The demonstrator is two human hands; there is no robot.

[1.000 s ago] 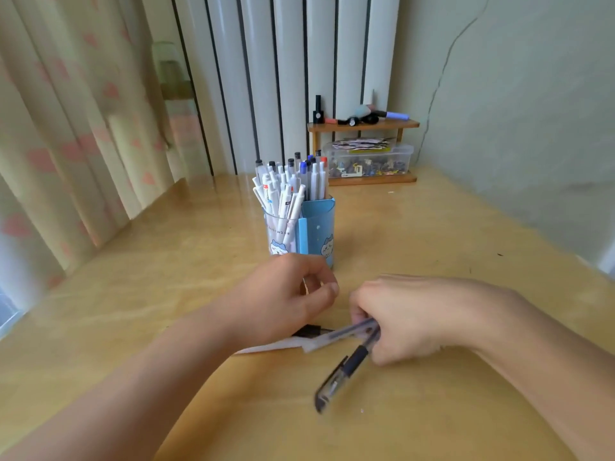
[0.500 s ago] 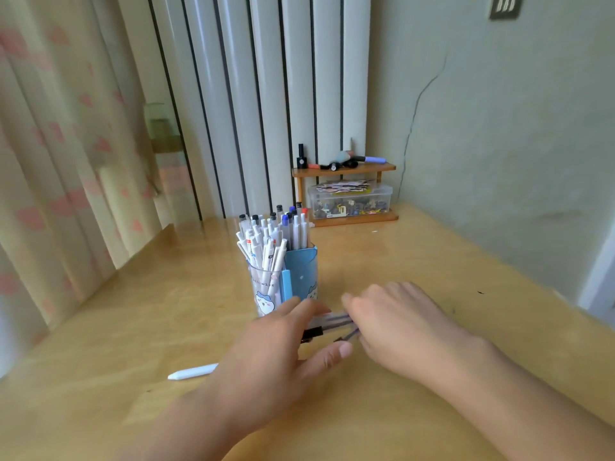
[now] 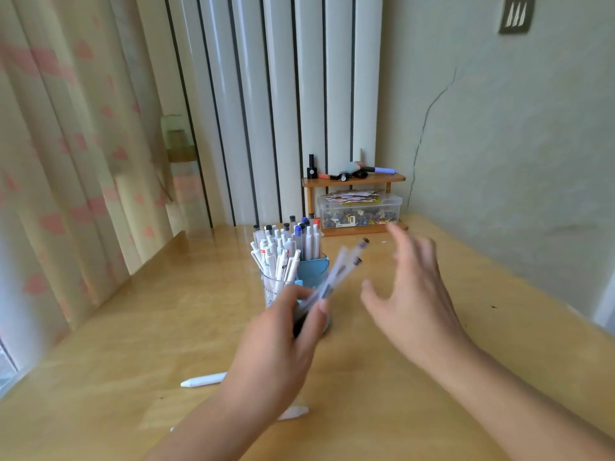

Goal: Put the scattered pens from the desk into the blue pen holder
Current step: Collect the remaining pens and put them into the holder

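The blue pen holder [image 3: 311, 271] stands mid-desk, packed with several white pens, its lower part hidden by my left hand. My left hand [image 3: 283, 341] is raised just in front of it, shut on two clear pens [image 3: 342, 271] that point up and right, blurred by motion. My right hand [image 3: 412, 294] hovers to the right of the holder with fingers spread and nothing in it. A white pen [image 3: 203, 380] lies on the desk to the left of my left forearm. A second white pen [image 3: 294, 412] shows partly beneath that forearm.
A small wooden shelf [image 3: 354, 179] with bottles and markers stands at the back against the wall, over a clear plastic box [image 3: 359, 211] of small items. Curtains hang along the left. The wooden desk [image 3: 133, 327] extends left and right.
My left hand took the two clear pens from my right hand and lifted them up beside the holder. My right hand let go and opened, moving up and right.
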